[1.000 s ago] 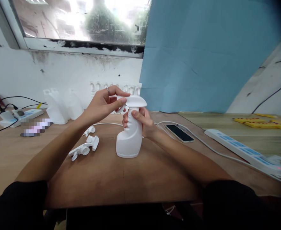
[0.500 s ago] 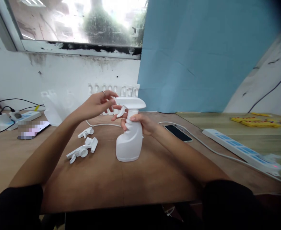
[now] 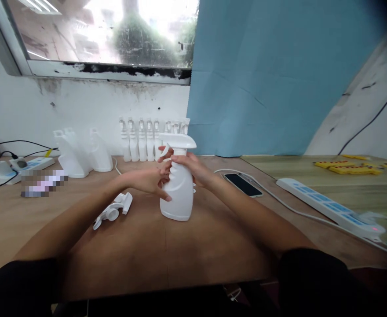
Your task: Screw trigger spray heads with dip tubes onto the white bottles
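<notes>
A white spray bottle (image 3: 180,193) with its trigger head (image 3: 179,141) on top stands upright in front of me. My right hand (image 3: 193,166) is wrapped round its neck from the right, just under the head. Against the lower left side of the bottle, my left hand (image 3: 150,181) grips the body, thumb low and fingers partly hidden behind it. Loose white trigger heads (image 3: 112,213) lie on the table under my left forearm.
At the wall stands a row of white spray bottles (image 3: 142,143); bottles without heads (image 3: 71,154) are farther left. A phone (image 3: 242,185) and a power strip (image 3: 328,207) lie to the right, with yellow packets (image 3: 348,167) behind.
My left hand has come down from beside the trigger head onto the bottle's body. My right hand stays at the neck, and the bottle stands in nearly the same place.
</notes>
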Action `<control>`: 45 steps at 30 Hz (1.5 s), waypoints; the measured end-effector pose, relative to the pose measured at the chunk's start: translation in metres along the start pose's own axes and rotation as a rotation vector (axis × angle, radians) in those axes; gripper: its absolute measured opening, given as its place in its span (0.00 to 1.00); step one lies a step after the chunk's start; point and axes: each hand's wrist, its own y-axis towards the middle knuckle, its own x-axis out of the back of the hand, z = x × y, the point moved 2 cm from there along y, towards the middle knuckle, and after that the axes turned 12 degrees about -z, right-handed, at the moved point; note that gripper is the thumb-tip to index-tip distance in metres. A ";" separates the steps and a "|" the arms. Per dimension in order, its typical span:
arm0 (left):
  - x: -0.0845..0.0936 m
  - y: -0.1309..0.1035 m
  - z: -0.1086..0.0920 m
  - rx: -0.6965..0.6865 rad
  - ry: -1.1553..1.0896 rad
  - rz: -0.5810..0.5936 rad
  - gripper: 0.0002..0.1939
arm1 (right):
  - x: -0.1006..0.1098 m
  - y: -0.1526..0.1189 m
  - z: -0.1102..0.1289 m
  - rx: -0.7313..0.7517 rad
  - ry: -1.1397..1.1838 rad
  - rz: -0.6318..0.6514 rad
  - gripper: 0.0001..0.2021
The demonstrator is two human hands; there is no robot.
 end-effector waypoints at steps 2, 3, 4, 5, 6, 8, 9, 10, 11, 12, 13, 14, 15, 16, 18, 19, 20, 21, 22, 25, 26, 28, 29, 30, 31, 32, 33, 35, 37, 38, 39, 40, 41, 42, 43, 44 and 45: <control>0.004 -0.001 0.008 0.008 -0.055 -0.082 0.21 | 0.013 0.003 0.004 0.086 -0.129 -0.091 0.22; 0.009 -0.001 0.015 0.037 -0.085 -0.124 0.21 | 0.021 0.003 0.006 0.149 -0.197 -0.145 0.24; 0.015 -0.001 0.024 0.093 -0.107 -0.178 0.21 | 0.030 0.003 0.009 0.212 -0.259 -0.195 0.26; 0.022 0.000 0.035 0.171 -0.117 -0.257 0.21 | 0.039 0.002 0.011 0.259 -0.314 -0.233 0.27; 0.029 0.002 0.047 0.258 -0.111 -0.354 0.21 | 0.049 0.000 0.013 0.282 -0.359 -0.259 0.29; 0.042 0.010 0.072 0.410 -0.044 -0.548 0.21 | 0.067 -0.005 0.015 0.267 -0.421 -0.293 0.28; 0.046 0.016 0.085 0.456 -0.010 -0.612 0.20 | 0.075 -0.007 0.014 0.249 -0.444 -0.311 0.27; 0.048 0.025 0.096 0.484 0.010 -0.651 0.20 | 0.082 -0.010 0.013 0.232 -0.465 -0.330 0.25; 0.048 0.034 0.107 0.504 0.018 -0.671 0.20 | 0.088 -0.013 0.012 0.219 -0.482 -0.346 0.23; 0.046 0.045 0.117 0.519 0.020 -0.679 0.20 | 0.093 -0.016 0.010 0.210 -0.495 -0.354 0.22; 0.043 0.055 0.125 0.529 0.021 -0.679 0.21 | 0.096 -0.018 0.007 0.203 -0.506 -0.351 0.21; 0.039 0.065 0.131 0.537 0.024 -0.676 0.21 | 0.099 -0.021 0.005 0.194 -0.516 -0.342 0.20; 0.034 0.075 0.136 0.543 0.029 -0.670 0.22 | 0.100 -0.023 0.003 0.184 -0.530 -0.329 0.20; 0.028 0.083 0.140 0.549 0.035 -0.663 0.22 | 0.101 -0.026 0.001 0.174 -0.548 -0.313 0.19; 0.017 0.097 0.146 0.561 0.043 -0.647 0.23 | 0.102 -0.033 -0.003 0.152 -0.601 -0.278 0.18; 0.012 0.102 0.147 0.567 0.044 -0.640 0.24 | 0.103 -0.037 -0.004 0.142 -0.631 -0.263 0.18; 0.008 0.107 0.148 0.573 0.043 -0.633 0.24 | 0.103 -0.040 -0.006 0.132 -0.660 -0.247 0.18; 0.005 0.110 0.149 0.578 0.040 -0.629 0.24 | 0.103 -0.044 -0.008 0.119 -0.686 -0.231 0.18; 0.003 0.113 0.149 0.584 0.037 -0.627 0.24 | 0.104 -0.047 -0.010 0.100 -0.710 -0.214 0.18; -0.001 0.120 0.148 0.595 0.017 -0.626 0.25 | 0.103 -0.055 -0.016 0.030 -0.766 -0.155 0.18; -0.002 0.121 0.147 0.597 0.006 -0.625 0.25 | 0.102 -0.056 -0.019 0.005 -0.781 -0.136 0.18; -0.003 0.124 0.145 0.598 -0.013 -0.622 0.26 | 0.098 -0.058 -0.022 -0.044 -0.812 -0.100 0.17; -0.003 0.126 0.145 0.600 -0.020 -0.620 0.27 | 0.097 -0.059 -0.023 -0.063 -0.828 -0.082 0.17; -0.004 0.127 0.145 0.603 -0.024 -0.617 0.27 | 0.095 -0.060 -0.024 -0.077 -0.842 -0.063 0.17; -0.005 0.128 0.144 0.607 -0.026 -0.614 0.27 | 0.093 -0.060 -0.025 -0.084 -0.852 -0.043 0.17; -0.007 0.128 0.144 0.612 -0.028 -0.609 0.27 | 0.092 -0.061 -0.026 -0.086 -0.858 -0.025 0.16; -0.008 0.129 0.144 0.617 -0.031 -0.601 0.27 | 0.091 -0.062 -0.027 -0.087 -0.862 -0.008 0.16; -0.010 0.129 0.143 0.624 -0.039 -0.580 0.27 | 0.091 -0.063 -0.029 -0.091 -0.864 0.012 0.16; -0.010 0.127 0.140 0.630 -0.046 -0.556 0.28 | 0.090 -0.065 -0.031 -0.098 -0.869 0.019 0.16; -0.009 0.125 0.137 0.633 -0.047 -0.547 0.29 | 0.089 -0.066 -0.030 -0.105 -0.875 0.019 0.16; -0.006 0.122 0.132 0.635 -0.046 -0.540 0.30 | 0.088 -0.067 -0.027 -0.116 -0.883 0.018 0.16; -0.002 0.116 0.126 0.634 -0.041 -0.536 0.31 | 0.085 -0.068 -0.023 -0.131 -0.890 0.019 0.16; 0.003 0.108 0.117 0.629 -0.035 -0.532 0.33 | 0.082 -0.070 -0.017 -0.155 -0.887 0.029 0.16; 0.009 0.096 0.107 0.616 -0.028 -0.528 0.33 | 0.078 -0.074 -0.009 -0.190 -0.872 0.062 0.16; 0.016 0.079 0.095 0.599 -0.020 -0.520 0.32 | 0.073 -0.079 -0.001 -0.235 -0.849 0.119 0.15; 0.022 0.059 0.081 0.572 -0.018 -0.501 0.28 | 0.068 -0.086 0.008 -0.293 -0.801 0.214 0.15; 0.027 0.035 0.066 0.545 -0.019 -0.479 0.22 | 0.062 -0.097 0.015 -0.366 -0.754 0.359 0.15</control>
